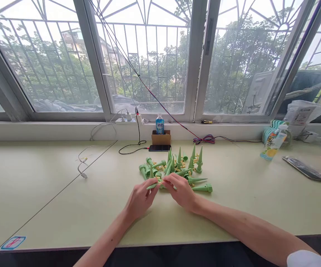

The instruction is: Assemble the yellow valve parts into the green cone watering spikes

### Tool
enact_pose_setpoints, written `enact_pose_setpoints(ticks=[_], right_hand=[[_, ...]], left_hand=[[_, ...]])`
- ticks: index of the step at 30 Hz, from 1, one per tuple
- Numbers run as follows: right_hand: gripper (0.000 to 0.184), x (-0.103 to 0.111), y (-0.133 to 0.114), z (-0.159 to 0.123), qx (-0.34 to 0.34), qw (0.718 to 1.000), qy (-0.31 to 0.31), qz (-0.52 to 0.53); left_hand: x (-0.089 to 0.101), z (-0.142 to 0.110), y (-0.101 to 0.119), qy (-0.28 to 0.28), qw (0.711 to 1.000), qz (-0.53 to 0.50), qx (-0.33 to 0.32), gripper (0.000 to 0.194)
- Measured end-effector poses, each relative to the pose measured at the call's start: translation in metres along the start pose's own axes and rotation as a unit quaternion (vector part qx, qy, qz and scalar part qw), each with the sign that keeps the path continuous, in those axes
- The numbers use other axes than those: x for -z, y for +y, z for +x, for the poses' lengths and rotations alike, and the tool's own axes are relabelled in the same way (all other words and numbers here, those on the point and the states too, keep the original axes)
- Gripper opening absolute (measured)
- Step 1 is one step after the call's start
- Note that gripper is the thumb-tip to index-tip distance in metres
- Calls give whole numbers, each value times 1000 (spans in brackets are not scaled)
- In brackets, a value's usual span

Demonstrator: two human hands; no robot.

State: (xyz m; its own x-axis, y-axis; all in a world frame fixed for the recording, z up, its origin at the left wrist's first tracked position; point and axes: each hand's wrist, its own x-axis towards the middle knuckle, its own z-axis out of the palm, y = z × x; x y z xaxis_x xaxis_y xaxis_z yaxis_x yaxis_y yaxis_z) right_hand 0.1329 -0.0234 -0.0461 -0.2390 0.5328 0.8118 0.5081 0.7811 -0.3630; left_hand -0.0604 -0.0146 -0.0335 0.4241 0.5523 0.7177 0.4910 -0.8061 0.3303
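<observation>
My left hand (141,197) is closed around a green plastic plant watering spike (151,186), its tip pointing left. My right hand (181,191) meets it at the other end, fingers pinched on a small yellow piece (161,181), seemingly a valve; the fingers partly cover it. Just beyond both hands lies a heap of similar green spikes, some standing upright like this spike (179,158) and others on their sides, such as a capped spike (203,188). Small yellow valves (196,160) are scattered among them.
Behind the heap are a phone (159,148) on a cable and a blue-labelled bottle (159,125) in a cardboard box (161,138). A juice bottle (273,144) and a wrapped flat dark object (307,169) lie right. Bundled wires (204,139) rest by the sill; a white cable (82,167) lies left.
</observation>
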Motion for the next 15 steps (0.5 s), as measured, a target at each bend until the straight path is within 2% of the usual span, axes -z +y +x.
enact_pose_setpoints(ticks=[15], right_hand=[[24, 0, -1, 0, -14, 1000, -7, 17]], left_hand=[[-1, -1, -4, -17, 1000, -16, 10, 15]])
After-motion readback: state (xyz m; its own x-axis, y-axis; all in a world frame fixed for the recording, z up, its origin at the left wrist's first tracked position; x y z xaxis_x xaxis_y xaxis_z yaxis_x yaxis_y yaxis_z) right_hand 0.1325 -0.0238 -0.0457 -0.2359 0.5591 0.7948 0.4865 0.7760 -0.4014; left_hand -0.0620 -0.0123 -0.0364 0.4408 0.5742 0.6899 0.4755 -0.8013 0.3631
